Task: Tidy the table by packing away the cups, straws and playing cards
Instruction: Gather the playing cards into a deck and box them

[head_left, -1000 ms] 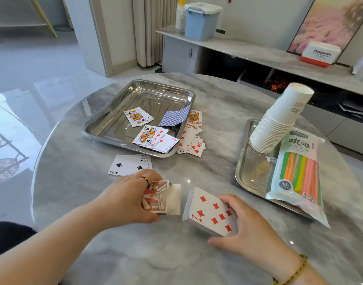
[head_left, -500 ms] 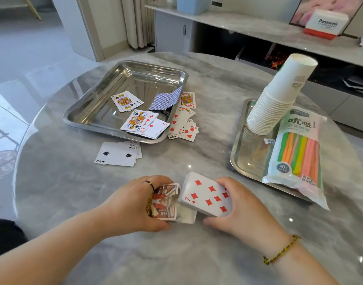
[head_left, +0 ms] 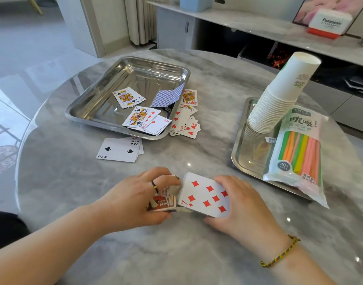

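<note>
My left hand point(head_left: 135, 199) grips a small card box point(head_left: 163, 203) at the near middle of the table. My right hand point(head_left: 236, 204) holds a stack of playing cards point(head_left: 205, 195), seven of diamonds on top, with its left end against the box mouth. Loose cards lie in the left steel tray point(head_left: 98, 93), beside its right edge point(head_left: 185, 118), and a two of spades pile point(head_left: 119, 150) lies in front of it. A leaning stack of white paper cups point(head_left: 279, 93) and a bag of coloured straws point(head_left: 299, 153) sit in the right steel tray point(head_left: 241, 157).
The round grey marble table point(head_left: 63, 182) drops to the floor on the left. A long shelf with a white and red box point(head_left: 328, 23) runs behind the table. The straw bag overhangs the right tray's near edge.
My right hand has brought the card stack leftward until it meets the box in my left hand. The view has tilted down a little.
</note>
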Tool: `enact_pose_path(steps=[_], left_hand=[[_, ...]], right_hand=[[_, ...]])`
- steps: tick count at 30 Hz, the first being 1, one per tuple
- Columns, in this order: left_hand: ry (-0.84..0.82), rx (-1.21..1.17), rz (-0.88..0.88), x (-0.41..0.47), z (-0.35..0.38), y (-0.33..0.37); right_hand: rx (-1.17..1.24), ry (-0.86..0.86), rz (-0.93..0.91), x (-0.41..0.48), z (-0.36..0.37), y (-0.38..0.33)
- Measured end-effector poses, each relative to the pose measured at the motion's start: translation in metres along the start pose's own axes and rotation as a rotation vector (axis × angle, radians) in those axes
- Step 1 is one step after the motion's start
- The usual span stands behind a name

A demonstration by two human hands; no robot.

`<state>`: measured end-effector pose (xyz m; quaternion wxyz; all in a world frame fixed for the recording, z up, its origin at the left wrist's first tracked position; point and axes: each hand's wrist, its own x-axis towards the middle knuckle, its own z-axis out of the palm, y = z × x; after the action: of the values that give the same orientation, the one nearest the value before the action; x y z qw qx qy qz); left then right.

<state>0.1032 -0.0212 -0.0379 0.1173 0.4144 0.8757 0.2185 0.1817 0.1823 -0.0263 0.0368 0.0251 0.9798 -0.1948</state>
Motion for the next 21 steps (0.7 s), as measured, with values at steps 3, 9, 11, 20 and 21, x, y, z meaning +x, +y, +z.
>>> enact_pose_path(steps=[3,9,11,20,21], left_hand=[[0.045,-0.011,-0.037,0.0008,0.0004,-0.0035],[0.062,0.007,-0.061,-0.0001,0.0025,-0.0039],[0.039,0.000,-0.053,-0.0001,0.0024,-0.0042],[-0.032,-0.052,0.018,-0.0015,0.0033,0.0007],[-0.027,-0.056,0.022,-0.0013,0.0034,0.0011]], right_hand=[[-0.044,-0.018,-0.026,-0.0002,0.0000,-0.0026],[-0.097,-0.011,-0.070,0.0003,-0.0004,-0.0030],[-0.099,-0.014,-0.095,0.0009,0.0008,-0.0019],[-0.119,-0.107,-0.168,0.0066,0.0074,0.0030],[-0.119,-0.110,-0.165,0.0072,0.0081,0.0032]])
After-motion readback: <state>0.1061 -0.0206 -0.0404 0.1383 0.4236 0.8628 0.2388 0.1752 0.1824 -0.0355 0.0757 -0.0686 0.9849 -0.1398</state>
